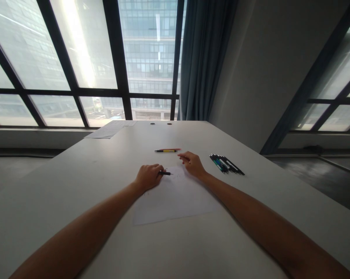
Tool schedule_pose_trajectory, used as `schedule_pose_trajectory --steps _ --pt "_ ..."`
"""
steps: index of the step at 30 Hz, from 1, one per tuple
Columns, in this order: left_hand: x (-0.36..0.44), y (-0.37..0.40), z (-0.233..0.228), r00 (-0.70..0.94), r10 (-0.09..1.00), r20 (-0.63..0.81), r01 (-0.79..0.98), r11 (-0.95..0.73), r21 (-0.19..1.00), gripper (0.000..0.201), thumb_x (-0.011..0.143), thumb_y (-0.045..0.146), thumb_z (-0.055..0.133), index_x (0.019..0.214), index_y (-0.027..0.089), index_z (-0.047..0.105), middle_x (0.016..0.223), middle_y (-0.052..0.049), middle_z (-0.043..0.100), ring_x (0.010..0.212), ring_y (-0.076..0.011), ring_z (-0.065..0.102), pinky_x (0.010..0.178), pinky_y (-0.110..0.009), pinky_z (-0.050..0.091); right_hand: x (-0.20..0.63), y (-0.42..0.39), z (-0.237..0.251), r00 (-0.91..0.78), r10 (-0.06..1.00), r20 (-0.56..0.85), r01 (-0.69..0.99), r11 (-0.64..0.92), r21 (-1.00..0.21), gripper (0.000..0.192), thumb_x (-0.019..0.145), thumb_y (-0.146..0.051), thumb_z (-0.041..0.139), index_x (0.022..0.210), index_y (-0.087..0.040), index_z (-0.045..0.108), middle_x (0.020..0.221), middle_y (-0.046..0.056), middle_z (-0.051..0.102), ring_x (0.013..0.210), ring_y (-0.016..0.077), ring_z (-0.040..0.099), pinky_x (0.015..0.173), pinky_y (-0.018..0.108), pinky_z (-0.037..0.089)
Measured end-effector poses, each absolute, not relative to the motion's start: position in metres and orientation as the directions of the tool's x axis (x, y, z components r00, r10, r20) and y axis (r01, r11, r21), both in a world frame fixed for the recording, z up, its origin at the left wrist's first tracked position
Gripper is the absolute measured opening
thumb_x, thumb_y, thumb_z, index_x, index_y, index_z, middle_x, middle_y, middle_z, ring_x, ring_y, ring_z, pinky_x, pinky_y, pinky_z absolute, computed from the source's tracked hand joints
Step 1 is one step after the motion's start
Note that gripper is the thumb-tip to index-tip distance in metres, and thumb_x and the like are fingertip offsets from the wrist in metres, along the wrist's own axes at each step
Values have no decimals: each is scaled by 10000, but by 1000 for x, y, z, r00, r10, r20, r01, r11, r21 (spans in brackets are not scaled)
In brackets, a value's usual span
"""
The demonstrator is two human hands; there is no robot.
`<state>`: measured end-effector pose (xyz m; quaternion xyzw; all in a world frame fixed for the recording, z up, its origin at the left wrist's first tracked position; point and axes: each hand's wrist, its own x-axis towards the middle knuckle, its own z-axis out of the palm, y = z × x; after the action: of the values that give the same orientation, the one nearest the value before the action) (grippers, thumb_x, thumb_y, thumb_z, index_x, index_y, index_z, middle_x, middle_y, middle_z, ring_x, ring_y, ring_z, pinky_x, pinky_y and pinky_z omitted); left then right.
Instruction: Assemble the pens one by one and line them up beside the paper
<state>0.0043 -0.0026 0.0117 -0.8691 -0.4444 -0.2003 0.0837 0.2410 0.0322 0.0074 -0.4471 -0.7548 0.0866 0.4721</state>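
Observation:
My left hand (148, 176) rests at the upper left of a white sheet of paper (172, 203), its fingers closed around a dark pen (165, 173). The pen's thin tip points right, just over the paper. Near the sheet's upper right edge is my right hand (194, 164), fingers drawn together and pointing left. Whether something small sits between those fingertips is too small to tell. Small faint marks show on the paper between the hands. Just beyond the right fingertips, a yellow and black pen (167, 151) lies beside a red pen (176, 149).
Right of my right hand, several dark pens (226, 164) lie side by side on the white table (111, 162). More paper sheets (105, 130) lie at the table's far left edge. Two round dark inserts are at the far end, before a blue curtain (202, 62) and windows.

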Motion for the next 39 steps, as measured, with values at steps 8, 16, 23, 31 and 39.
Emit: schedule_pose_trajectory --steps 8,16,23,31,39 --pt "4 -1 10 524 745 413 808 -588 35 244 909 332 462 953 226 678 926 -29 729 772 -210 680 625 -290 441 277 45 5 -288 811 510 846 465 -262 225 851 -85 529 892 -181 729 977 63 705 877 174 645 808 264 467" --pt "5 -1 10 527 743 414 807 -590 32 255 911 333 454 950 224 681 932 -27 730 772 -211 680 619 -290 439 276 45 0 -274 831 483 879 420 -224 283 841 -62 524 985 -198 725 1044 45 703 943 178 636 827 261 467" --pt "5 -3 12 527 741 417 803 -595 43 272 920 337 442 935 215 685 912 -41 729 763 -202 676 622 -278 442 278 46 0 -236 834 499 888 394 -237 255 819 -99 559 994 -206 709 992 47 716 873 196 641 793 305 483" --pt "4 -1 9 525 736 427 798 -600 54 222 890 291 489 983 230 681 950 -35 730 775 -199 679 642 -280 459 251 27 15 -234 664 711 823 525 -219 272 788 -48 516 967 -178 676 958 78 675 859 207 613 823 334 468" --pt "2 -2 11 553 718 423 784 -621 27 246 909 301 487 1058 243 674 975 -27 725 778 -206 683 642 -289 469 212 8 6 -425 678 599 573 714 -402 66 839 -188 647 885 -188 695 865 42 665 745 151 602 745 300 481"
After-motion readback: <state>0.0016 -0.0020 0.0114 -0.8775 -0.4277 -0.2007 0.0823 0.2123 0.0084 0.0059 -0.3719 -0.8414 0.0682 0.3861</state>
